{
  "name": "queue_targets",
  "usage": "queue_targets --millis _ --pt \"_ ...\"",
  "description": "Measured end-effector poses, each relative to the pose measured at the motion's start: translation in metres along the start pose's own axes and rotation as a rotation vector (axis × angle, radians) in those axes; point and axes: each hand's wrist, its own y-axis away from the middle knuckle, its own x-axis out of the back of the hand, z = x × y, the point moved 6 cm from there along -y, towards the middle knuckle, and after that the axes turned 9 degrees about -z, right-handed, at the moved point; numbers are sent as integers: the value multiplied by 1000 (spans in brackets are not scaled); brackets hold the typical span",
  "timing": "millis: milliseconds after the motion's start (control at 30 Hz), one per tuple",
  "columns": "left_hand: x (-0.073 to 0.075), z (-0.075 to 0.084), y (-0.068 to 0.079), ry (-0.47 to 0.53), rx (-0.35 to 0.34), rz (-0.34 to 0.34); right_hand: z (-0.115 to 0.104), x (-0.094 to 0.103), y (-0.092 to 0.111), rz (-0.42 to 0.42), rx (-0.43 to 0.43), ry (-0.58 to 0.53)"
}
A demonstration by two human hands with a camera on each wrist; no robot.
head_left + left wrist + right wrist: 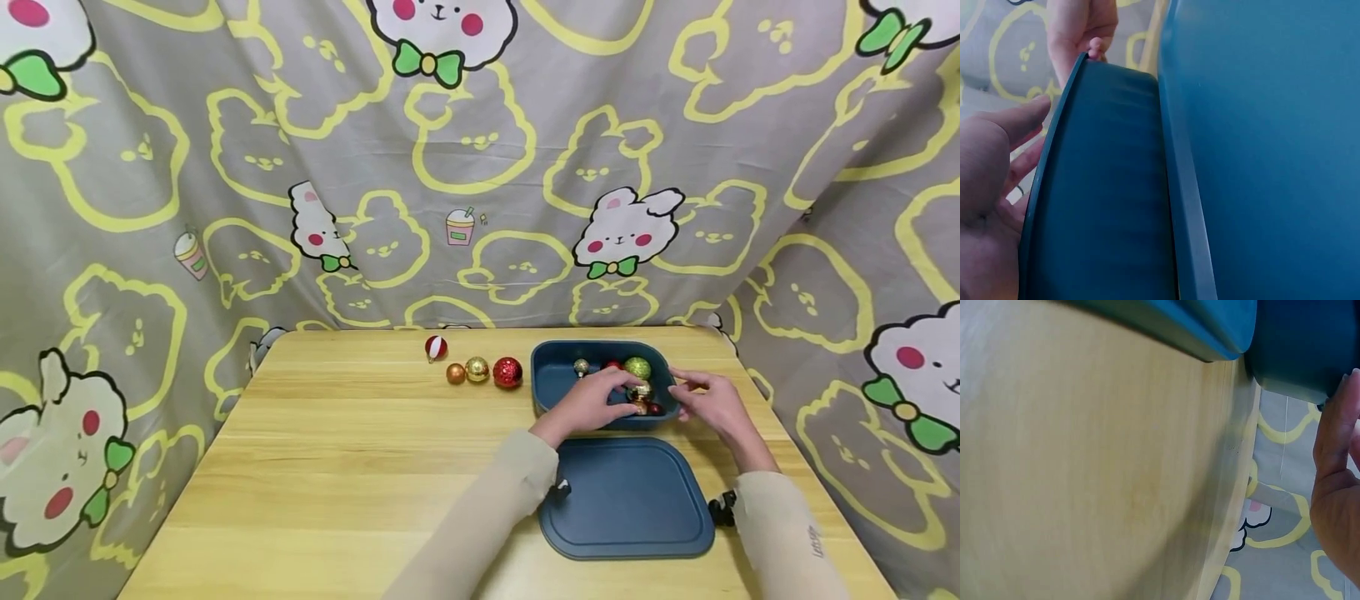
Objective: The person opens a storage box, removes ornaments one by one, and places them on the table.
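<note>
Left hand: fingers parted over baubles, hold unclear
Right hand: spread fingers touch box, likely steadying

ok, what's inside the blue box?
A small glittery ball at left; a green ball, gold ball and dark red ball at right, among others. The left hand hides whatever lies beneath it.

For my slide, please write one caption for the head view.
Left hand over colourful baubles in a blue box, right hand at one end.
</note>
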Motion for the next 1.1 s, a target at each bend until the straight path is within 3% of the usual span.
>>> queue_targets --millis 267,633,767,1100 --pt "-11 -3 -14 13 69 -126 1 1 1 -7 -9 8" --pt "-16 -11 -17 82 115 -249 1 1 -1 5 -8 28" --pt "-16 -12 -16 96 135 -262 1 0 -1 -3 -3 21" --pt "-16 -14 -18 179 120 -220 1 0 0 0 -9 21"
